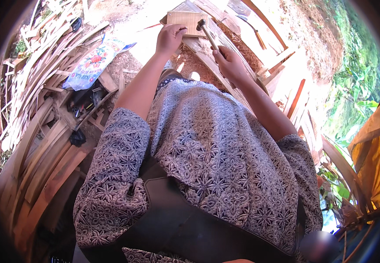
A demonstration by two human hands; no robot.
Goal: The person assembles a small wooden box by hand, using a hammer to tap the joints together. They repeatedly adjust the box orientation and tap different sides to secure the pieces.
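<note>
A hammer [208, 36] with a light handle is gripped in my right hand [229, 63]. Its dark metal head is over the right part of a small wooden box [182, 19], whose flat, pale face is turned up toward me. My left hand [170, 40] is at the box's near left edge. Its thumb and fingers are pinched together, and whatever they hold is too small to make out. Beneath the box, long planks [214, 65] slant down toward the right, passing under my right forearm.
Thin wood strips [36, 87] lie heaped at the left, with a printed plastic bag [89, 63] on them. Below it sits a dark container [85, 103] of small items. A curved blade with a wooden handle [260, 39] lies at the far right. Orange sheeting [374, 153] hangs at right.
</note>
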